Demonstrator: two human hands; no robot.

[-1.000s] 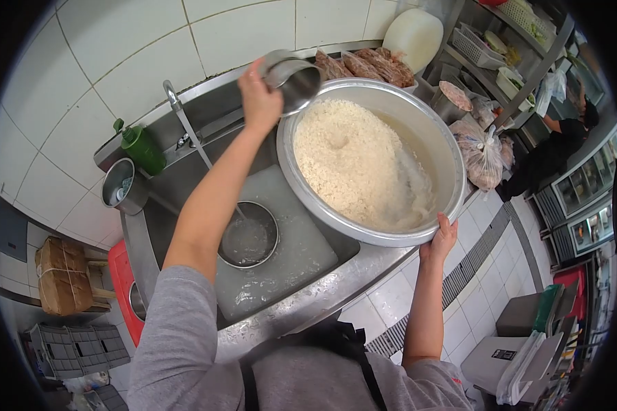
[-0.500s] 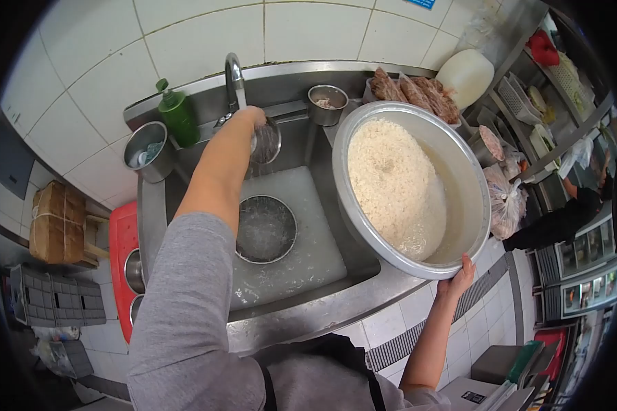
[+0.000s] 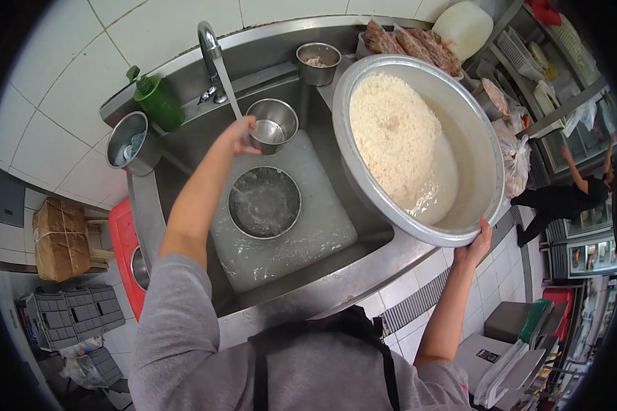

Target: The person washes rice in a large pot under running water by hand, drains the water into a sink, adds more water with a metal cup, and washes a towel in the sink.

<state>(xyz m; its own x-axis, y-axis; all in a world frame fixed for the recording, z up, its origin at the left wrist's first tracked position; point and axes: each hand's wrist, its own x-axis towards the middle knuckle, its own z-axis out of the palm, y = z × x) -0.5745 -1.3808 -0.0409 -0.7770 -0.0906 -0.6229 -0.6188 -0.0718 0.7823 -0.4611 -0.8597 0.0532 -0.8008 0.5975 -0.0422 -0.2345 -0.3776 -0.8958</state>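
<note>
Partly, the right hand (image 3: 474, 245) hides its fingers under the basin (image 3: 485, 137), whose rim it grips; inside are rice (image 3: 391, 130) and cloudy water (image 3: 451, 179). The left hand (image 3: 241, 137) pinches the steel cup (image 3: 273, 125) with some water, near the water-filled bowl (image 3: 240, 217)

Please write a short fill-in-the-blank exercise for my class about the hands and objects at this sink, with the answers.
The right hand holds the rim of a large basin containing water and ____.
The small metal pot near the running tap is held by the ____ hand.
The pump bottle is colored ____.

rice; left; green
</note>
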